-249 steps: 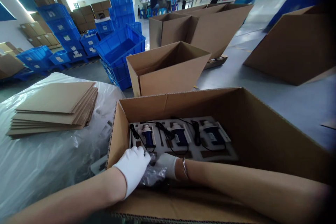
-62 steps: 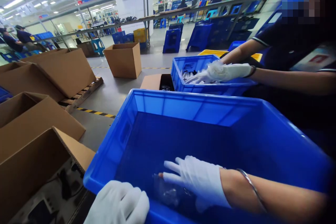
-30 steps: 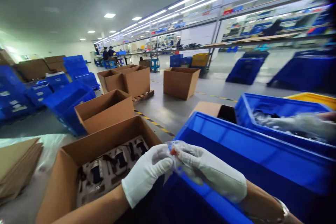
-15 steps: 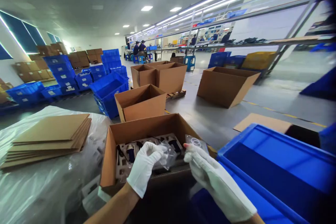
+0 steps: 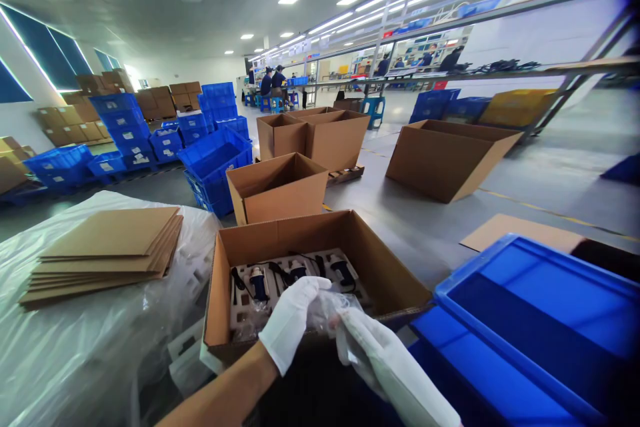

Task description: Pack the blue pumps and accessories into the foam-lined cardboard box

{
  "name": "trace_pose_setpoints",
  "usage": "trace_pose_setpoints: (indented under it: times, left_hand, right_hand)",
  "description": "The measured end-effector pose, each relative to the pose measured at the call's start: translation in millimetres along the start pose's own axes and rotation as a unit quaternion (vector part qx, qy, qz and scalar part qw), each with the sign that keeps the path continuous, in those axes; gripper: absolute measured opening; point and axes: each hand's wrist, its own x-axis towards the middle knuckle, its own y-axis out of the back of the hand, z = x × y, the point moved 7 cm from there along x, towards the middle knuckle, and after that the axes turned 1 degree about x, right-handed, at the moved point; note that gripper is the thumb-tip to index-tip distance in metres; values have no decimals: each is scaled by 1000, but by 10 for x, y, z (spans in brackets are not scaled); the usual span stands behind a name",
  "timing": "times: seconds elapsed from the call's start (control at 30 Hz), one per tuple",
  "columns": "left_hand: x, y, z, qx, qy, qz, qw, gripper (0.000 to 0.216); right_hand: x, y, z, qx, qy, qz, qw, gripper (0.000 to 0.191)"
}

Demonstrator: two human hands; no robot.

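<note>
My left hand (image 5: 294, 313), in a white glove, pinches a small clear plastic bag (image 5: 323, 307) over the near edge of an open cardboard box (image 5: 285, 235). Close beside it, my right hand (image 5: 383, 353), also gloved, is closed on clear plastic at the bag's right side. Whether that is one bag or two pressed together I cannot tell. Inside the box, a pale moulded tray (image 5: 243, 310) holds several dark blue devices (image 5: 259, 285) with black cables. More clear bags (image 5: 250, 323) lie at the tray's near left. My hands hide its near right part.
Blue crates (image 5: 540, 313) stand at right. Flat cardboard sheets (image 5: 107, 233) lie on a plastic-covered stack (image 5: 115, 340) at left. Beyond the box are open cartons (image 5: 280, 187), a tilted carton (image 5: 445, 160) and stacked blue bins (image 5: 215, 167). Several people (image 5: 277, 83) sit far back.
My right hand has moved left, bringing its bag with a white ring against the bag in my left hand. The view has shifted slightly, so the surroundings sit farther right.
</note>
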Motion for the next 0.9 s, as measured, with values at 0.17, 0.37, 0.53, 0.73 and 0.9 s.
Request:
trace_pose_setpoints:
  times: [0.17, 0.37, 0.53, 0.73, 0.9]
  left_hand:
    - [-19, -123, 0, 12, 12, -26, 1000, 49]
    - [76, 203, 36, -83, 26, 72, 994, 49]
    - [-12, 70, 12, -146, 64, -19, 987, 35]
    - [-153, -237, -61, -49, 57, -106, 992, 33]
    - [-48, -51, -137, 13, 46, -20, 999, 33]
  right_hand:
    - [27, 20, -13, 54, 23, 48, 997, 66]
    - [-61, 211, 17, 71, -5, 31, 997, 47]
    - [-6, 544, -63, 17, 125, 139, 982, 47]
    - [70, 406, 69, -47, 157, 125, 979, 60]
    - [35, 193, -4, 8, 153, 54, 987, 62]
